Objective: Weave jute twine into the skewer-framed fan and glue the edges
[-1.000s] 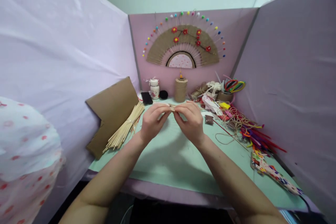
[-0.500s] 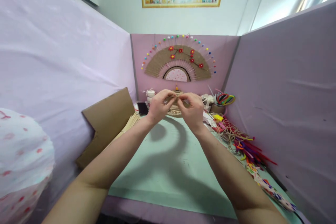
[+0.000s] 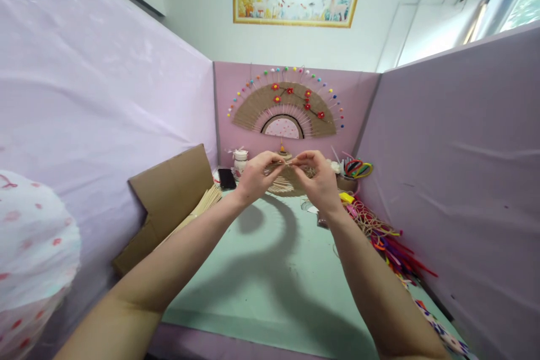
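My left hand (image 3: pixel 255 178) and my right hand (image 3: pixel 317 178) are raised above the green table mat (image 3: pixel 270 275), fingertips almost meeting. Together they pinch a small fan-shaped piece of thin sticks and twine (image 3: pixel 283 182), which hangs just below the fingers. Both hands are closed in a pinch on it. A finished stick fan with red flowers and coloured beads (image 3: pixel 286 108) is pinned on the pink back panel behind the hands.
A bundle of thin sticks (image 3: pixel 201 208) lies on brown cardboard (image 3: pixel 169 191) at the left. A white jar (image 3: pixel 240 161) and a black phone (image 3: pixel 226 178) stand at the back. Pipe cleaners, twine and scraps (image 3: pixel 388 242) pile along the right. Purple panels wall the booth.
Both hands have lifted off the mat with the small piece and now hold it higher, in front of the back panel. The camera has tilted up.
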A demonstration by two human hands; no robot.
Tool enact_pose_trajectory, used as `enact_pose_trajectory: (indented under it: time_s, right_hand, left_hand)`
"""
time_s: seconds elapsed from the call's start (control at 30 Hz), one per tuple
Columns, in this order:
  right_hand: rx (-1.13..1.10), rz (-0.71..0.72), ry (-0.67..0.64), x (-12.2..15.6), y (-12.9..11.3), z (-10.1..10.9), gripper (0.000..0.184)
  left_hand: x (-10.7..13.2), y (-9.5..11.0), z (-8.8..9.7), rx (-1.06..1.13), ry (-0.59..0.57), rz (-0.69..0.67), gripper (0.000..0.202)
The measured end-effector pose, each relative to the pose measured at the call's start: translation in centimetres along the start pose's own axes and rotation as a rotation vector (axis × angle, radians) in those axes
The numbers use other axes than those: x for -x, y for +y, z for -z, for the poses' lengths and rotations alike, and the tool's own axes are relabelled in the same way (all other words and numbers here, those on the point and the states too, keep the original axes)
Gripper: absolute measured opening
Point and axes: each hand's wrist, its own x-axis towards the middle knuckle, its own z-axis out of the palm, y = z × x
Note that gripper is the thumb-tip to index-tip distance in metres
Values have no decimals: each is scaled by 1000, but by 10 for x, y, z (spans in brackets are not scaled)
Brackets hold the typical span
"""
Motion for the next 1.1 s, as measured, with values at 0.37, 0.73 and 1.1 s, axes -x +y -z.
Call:
enact_pose_trajectory:
  time_s: [0.37,0.73,1.1]
  right_hand:
    - [-71,-24,69,6,6,-8,16]
    - [0,42,118,7,8,-13,18]
    - [2,26,98,13,-2,-11,37]
  left_hand:
    - [4,4,-1,-4,-12,8,6]
    - [1,5,-4,-12,-12,1,5]
    - [6,1,-8,133,15,96,23]
